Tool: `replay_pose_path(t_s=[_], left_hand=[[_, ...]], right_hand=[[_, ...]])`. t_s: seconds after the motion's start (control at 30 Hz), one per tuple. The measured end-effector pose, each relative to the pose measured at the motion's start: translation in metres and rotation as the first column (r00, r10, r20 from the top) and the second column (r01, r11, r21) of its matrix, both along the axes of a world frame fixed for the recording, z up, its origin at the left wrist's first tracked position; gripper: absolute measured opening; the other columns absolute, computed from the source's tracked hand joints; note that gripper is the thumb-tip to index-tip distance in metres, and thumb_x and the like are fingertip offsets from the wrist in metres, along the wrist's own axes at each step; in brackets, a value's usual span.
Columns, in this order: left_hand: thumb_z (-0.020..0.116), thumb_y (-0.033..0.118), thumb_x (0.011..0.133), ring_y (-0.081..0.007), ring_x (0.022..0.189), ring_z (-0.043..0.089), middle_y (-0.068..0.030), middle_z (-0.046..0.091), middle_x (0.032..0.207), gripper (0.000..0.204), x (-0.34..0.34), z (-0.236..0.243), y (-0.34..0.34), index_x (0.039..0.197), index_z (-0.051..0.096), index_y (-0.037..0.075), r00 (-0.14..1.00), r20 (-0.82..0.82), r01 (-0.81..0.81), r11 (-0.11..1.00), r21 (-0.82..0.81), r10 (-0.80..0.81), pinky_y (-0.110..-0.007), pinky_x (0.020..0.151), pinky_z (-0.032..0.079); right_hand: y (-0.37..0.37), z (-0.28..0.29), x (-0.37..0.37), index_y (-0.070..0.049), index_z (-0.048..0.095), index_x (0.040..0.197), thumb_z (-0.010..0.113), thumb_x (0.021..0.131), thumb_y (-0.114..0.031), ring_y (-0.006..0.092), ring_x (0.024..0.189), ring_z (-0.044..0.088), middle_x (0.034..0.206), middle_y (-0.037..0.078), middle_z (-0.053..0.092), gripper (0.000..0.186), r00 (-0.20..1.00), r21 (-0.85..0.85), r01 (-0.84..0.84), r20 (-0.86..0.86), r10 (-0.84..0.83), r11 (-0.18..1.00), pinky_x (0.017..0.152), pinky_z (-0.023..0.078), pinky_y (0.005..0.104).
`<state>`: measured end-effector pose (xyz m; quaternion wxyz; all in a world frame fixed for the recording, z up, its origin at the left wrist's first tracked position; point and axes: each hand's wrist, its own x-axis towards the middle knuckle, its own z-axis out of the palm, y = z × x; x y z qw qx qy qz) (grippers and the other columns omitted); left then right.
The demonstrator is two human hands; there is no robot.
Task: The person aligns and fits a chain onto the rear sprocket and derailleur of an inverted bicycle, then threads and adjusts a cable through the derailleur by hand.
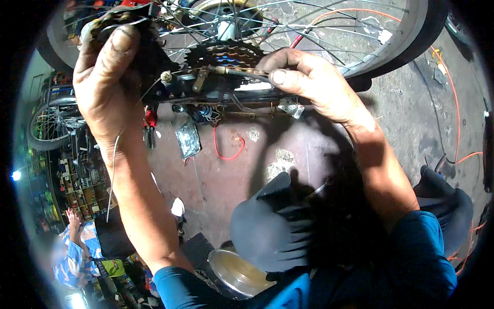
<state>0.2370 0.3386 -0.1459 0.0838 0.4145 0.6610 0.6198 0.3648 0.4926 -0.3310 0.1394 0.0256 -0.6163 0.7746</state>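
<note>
Head view: the greasy toothed derailleur [121, 31] is clasped in the closed left hand [105, 82]. The rusty linked chain [242, 72], just below the round sprocket cluster [226, 54], is pinched by the right hand [309, 82], thumb pressed on top.

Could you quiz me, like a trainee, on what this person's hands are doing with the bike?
1. True or false: the left hand grips the rear derailleur.
2. What does the right hand pinch? A) the chain B) a spoke C) the red wire
3. Fill in: beside the sprocket cluster, on the floor, an ______ cable trails.

Key: 1 true; 2 A; 3 orange.
</note>
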Motion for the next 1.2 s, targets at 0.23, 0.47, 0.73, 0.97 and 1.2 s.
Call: replay_pose_path(t_s=[0.23, 0.47, 0.73, 0.97, 1.2], left_hand=[[0.072, 0.018, 0.075, -0.0178, 0.082, 0.062, -0.0107, 0.064, 0.094, 0.043, -0.001, 0.005, 0.004, 0.110, 0.057, -0.004, 0.972, -0.237, -0.066, 0.960, -0.274, -0.001, -0.028, 0.076, 0.050], [0.078, 0.020, 0.070, -0.0151, 0.082, 0.059, -0.0082, 0.064, 0.094, 0.049, 0.023, 0.015, 0.020, 0.109, 0.059, -0.003, 0.982, -0.182, -0.038, 0.895, -0.444, -0.049, -0.026, 0.076, 0.047], [0.077, 0.017, 0.070, -0.0135, 0.079, 0.058, -0.0071, 0.063, 0.088, 0.044, 0.047, 0.022, 0.042, 0.107, 0.061, -0.002, 0.914, -0.398, -0.178, 0.802, -0.570, -0.080, -0.025, 0.073, 0.046], [0.074, 0.008, 0.070, -0.0110, 0.079, 0.058, -0.0038, 0.064, 0.084, 0.028, 0.055, 0.026, 0.051, 0.095, 0.062, 0.000, 0.839, -0.426, -0.165, 0.588, -0.792, -0.339, -0.026, 0.072, 0.047], [0.066, 0.001, 0.069, -0.0159, 0.078, 0.059, -0.0067, 0.061, 0.082, 0.022, 0.054, 0.015, 0.063, 0.091, 0.061, -0.002, 0.633, -0.500, -0.226, 0.477, -0.849, -0.591, -0.030, 0.073, 0.047]], right_hand=[[-0.014, -0.024, -0.007, -0.001, 0.059, 0.106, 0.057, 0.090, -0.027, 0.0131, 0.090, 0.055, 0.094, 0.005, 0.062, 0.031, 0.996, -0.256, 0.053, -0.052, -0.068, 0.965, 0.079, 0.046, 0.0277], [-0.027, -0.012, -0.002, -0.001, 0.062, 0.103, 0.056, 0.089, -0.018, 0.0113, 0.083, 0.055, 0.089, 0.005, 0.063, 0.023, 0.988, -0.366, 0.150, 0.077, -0.131, 0.919, 0.077, 0.044, 0.0273], [-0.009, -0.001, -0.009, 0.001, 0.065, 0.091, 0.056, 0.080, -0.009, 0.0059, 0.070, 0.050, 0.076, -0.002, 0.059, 0.017, 0.963, -0.214, 0.039, 0.267, 0.020, 0.976, 0.067, 0.040, 0.0200], [-0.012, -0.011, -0.024, -0.002, 0.068, 0.083, 0.066, 0.079, -0.019, 0.0079, 0.063, 0.050, 0.069, -0.001, 0.059, 0.018, 0.979, -0.236, -0.011, 0.197, 0.058, 0.972, 0.063, 0.040, 0.0223], [-0.006, -0.014, -0.027, -0.001, 0.066, 0.081, 0.066, 0.081, -0.026, 0.0092, 0.062, 0.050, 0.069, 0.000, 0.059, 0.025, 0.981, -0.052, -0.006, 0.192, 0.016, 0.999, 0.056, 0.039, 0.0248]])
